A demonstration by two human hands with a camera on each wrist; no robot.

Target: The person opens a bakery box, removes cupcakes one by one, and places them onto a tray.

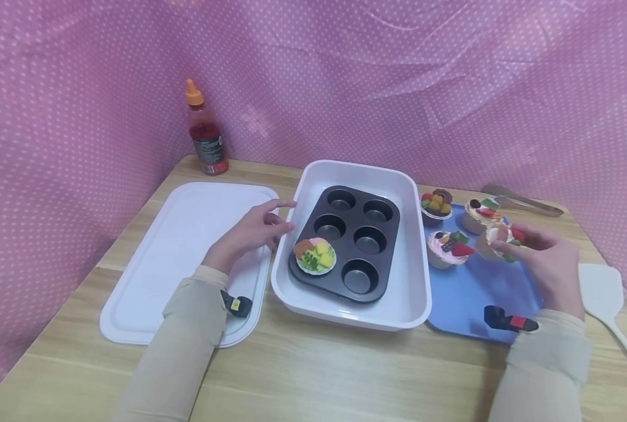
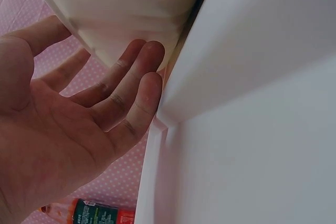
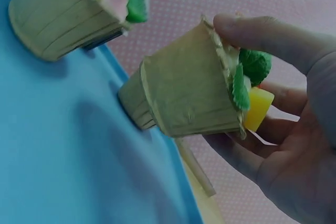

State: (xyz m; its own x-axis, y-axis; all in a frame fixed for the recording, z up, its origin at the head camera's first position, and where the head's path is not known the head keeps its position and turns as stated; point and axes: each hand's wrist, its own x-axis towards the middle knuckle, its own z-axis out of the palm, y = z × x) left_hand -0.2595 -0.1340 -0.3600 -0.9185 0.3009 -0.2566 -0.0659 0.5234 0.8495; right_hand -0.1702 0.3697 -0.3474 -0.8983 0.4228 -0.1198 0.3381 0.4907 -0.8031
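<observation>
My right hand point(image 1: 548, 261) pinches a fruit-topped cupcake point(image 3: 191, 85) by its top edge, thumb on one side and fingers on the other, above the blue tray point(image 1: 461, 305). In the head view my left hand point(image 1: 252, 231) has its thumb and forefinger at the left rim of the white bin point(image 1: 352, 316); its other fingers lie along the outer wall. Inside the bin sits a dark muffin pan point(image 1: 345, 234). One cupcake point(image 1: 315, 256) with yellow and green topping fills the pan's near-left cup; the other cups hold nothing.
Several more cupcakes point(image 1: 447, 250) stand on the blue tray. A white board point(image 1: 186, 258) lies left of the bin, with a sauce bottle point(image 1: 207, 138) behind it. Tongs point(image 1: 524, 199) lie at the back right, and a white spatula point(image 1: 603, 293) along the right edge.
</observation>
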